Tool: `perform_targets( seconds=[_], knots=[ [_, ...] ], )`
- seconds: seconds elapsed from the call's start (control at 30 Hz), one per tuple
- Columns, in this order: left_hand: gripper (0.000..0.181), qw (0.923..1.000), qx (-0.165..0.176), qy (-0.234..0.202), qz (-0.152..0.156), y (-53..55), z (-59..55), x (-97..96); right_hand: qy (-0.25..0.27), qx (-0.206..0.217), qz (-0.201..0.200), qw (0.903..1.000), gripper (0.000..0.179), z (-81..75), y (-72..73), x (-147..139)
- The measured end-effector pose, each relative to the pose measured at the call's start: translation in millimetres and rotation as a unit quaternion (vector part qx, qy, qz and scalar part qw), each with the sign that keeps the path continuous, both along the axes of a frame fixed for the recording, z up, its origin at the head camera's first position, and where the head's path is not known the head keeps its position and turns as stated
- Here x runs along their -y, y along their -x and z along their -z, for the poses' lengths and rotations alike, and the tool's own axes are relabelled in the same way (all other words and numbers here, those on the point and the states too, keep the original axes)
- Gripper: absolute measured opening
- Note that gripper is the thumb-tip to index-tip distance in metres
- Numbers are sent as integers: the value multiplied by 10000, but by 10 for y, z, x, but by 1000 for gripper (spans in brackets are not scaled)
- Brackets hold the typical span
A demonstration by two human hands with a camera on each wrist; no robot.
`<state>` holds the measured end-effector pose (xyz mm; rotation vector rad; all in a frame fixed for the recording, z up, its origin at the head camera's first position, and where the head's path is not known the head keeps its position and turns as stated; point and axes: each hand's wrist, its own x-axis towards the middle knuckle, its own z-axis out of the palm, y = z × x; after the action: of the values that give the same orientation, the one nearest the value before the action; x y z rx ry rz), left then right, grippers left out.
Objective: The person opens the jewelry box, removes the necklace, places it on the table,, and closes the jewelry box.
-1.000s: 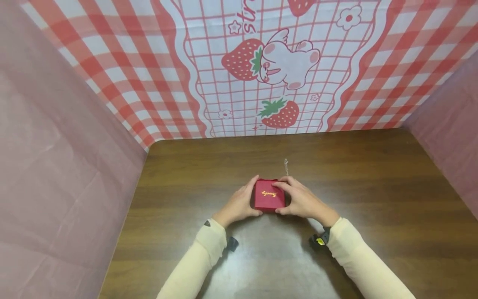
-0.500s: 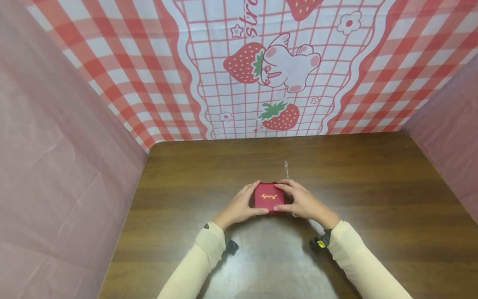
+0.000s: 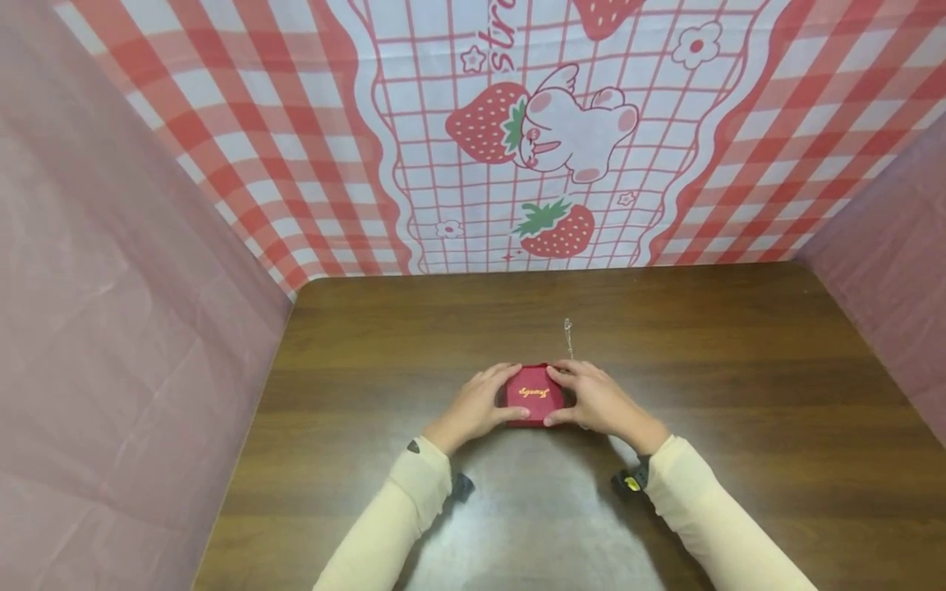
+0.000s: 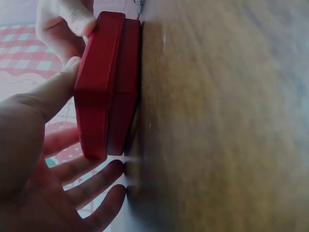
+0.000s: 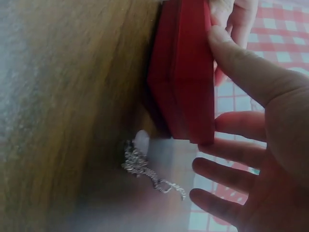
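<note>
A small red jewelry box (image 3: 535, 401) with gold lettering on its lid sits on the table between both hands. My left hand (image 3: 475, 407) holds its left side, thumb across the near edge of the lid and fingertips at the far edge. On the opposite side my right hand (image 3: 604, 405) grips it the same way, its thumb at the near right corner. Both wrist views show the lid down over the base of the box (image 4: 99, 82), with a seam between them. In the right wrist view, a silver chain (image 5: 145, 166) with a pale oval piece lies near the right fingers.
Part of the silver chain (image 3: 568, 335) stretches over the wooden table (image 3: 369, 353) beyond the right hand. Behind the table hangs a red checkered cloth (image 3: 296, 164) with strawberry prints. Pink cloth (image 3: 126, 328) walls flank both sides.
My left thumb has moved from the near left side onto the lid's near edge. The right hand's fingertips have shifted slightly to the lid's right edge. The box appears slightly lower in the view.
</note>
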<state>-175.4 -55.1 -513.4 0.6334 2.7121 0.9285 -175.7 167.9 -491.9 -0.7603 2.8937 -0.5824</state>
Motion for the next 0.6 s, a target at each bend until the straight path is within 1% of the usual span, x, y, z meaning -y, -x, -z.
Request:
perform_targets(
  seconds=[0.13, 0.33, 0.6],
  knots=[
    [75, 10000, -44, 74, -35, -10, -16, -17, -135, 142, 7, 9998, 83, -43, -7, 12],
    [77, 9999, 97, 95, -104, -16, -26, -24, -160, 327, 124, 9993, 83, -65, -7, 30],
    [75, 9998, 164, -80, -117, -25, -8, -21, -107, 449, 191, 9987, 84, -54, -27, 16]
  ],
)
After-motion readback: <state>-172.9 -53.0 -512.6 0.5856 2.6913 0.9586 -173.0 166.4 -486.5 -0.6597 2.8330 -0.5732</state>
